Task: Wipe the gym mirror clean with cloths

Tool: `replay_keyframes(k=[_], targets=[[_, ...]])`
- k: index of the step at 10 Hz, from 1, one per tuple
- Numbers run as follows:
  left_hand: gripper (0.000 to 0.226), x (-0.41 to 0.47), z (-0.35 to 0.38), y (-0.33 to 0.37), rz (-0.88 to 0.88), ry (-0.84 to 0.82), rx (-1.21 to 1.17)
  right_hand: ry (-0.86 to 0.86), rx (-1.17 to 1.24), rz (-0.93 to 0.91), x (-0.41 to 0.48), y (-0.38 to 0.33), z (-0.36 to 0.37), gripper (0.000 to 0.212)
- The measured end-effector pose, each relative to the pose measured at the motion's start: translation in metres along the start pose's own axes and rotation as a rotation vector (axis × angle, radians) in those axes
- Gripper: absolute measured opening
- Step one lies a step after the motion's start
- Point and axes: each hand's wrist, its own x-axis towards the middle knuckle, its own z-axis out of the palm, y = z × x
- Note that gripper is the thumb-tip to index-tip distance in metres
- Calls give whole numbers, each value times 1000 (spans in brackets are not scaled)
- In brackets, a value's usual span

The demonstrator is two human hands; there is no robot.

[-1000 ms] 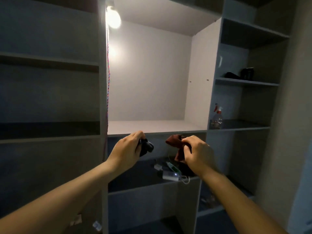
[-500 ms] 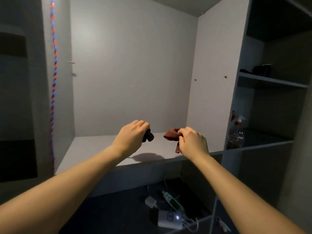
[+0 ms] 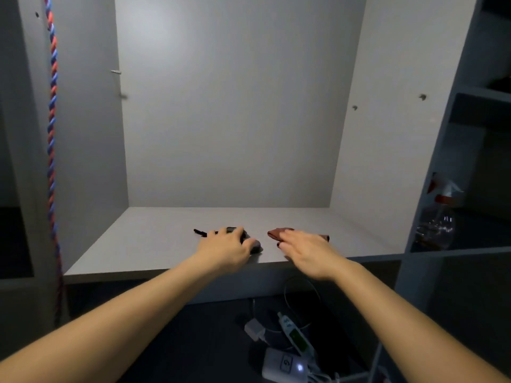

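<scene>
The left hand (image 3: 226,248) hides most of the dark cloth (image 3: 255,245).

Left cloth (image 3: 255,246) and right cloth (image 3: 275,233) on shelf (image 3: 154,244) (bottle (image 3: 437,228) rightward)

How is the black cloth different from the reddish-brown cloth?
The black bunched cloth is dark; the reddish-brown cloth is rusty red. The black one is lumpy; the reddish-brown one lies flatter. The left hand curls over the black one; the right hand rests straight-fingered on the reddish-brown one. Both sit on the pale grey shelf.
</scene>
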Motion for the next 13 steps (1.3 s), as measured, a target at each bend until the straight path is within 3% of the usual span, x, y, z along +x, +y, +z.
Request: replay_keyframes(k=[1, 2, 3, 4, 5, 7, 9, 10, 11, 12, 13], targets=[[50, 1, 13, -11, -1, -47, 126, 6, -64, 83, -2, 21, 16, 69], [89, -3, 2, -20, -34, -75, 88, 11, -31, 117, 0, 37, 15, 81], [82, -11, -1, -6, -53, 103, 38, 110, -41, 90, -5, 32, 13, 68], [101, -17, 8, 9, -64, 57, 64, 177, -88, 215, -17, 28, 14, 68], [116, -14, 11, 14, -94, -31, 42, 41, -4, 229, -22, 35, 20, 77], [103, -19, 2, 10, 8, -79, 2, 7, 48, 189, -13, 47, 20, 80], [122, -24, -1, -2, 110, -63, -45, 5, 59, 167, -22, 51, 22, 81], [88, -15, -7, 2, 122, -65, 5, 16, 73, 179, -23, 51, 24, 78], [66, 3, -19, 8, 103, -94, 40, 28, 106, 209, -24, 45, 24, 73], [52, 28, -33, 19, 144, 0, -14, 64, 238, 254, -26, 47, 15, 64], [38, 43, -45, 37, 250, 108, -318, 206, 338, 320, -29, 49, -4, 57]])
